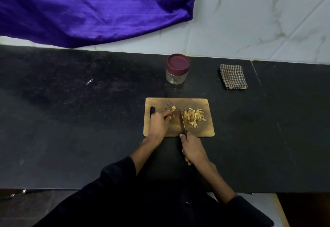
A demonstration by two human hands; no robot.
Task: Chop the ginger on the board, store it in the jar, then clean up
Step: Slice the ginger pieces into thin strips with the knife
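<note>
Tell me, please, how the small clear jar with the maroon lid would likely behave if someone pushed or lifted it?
The small clear jar with the maroon lid looks nearly empty, so it is probably light and may slide on the smooth black counter. It stands upright and squat, so tipping seems unlikely. If glass, it could break if dropped.

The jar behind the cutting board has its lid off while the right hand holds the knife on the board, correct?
Not quite. The head view shows the jar with its maroon lid on. The right hand does hold the knife on the cutting board.
</note>
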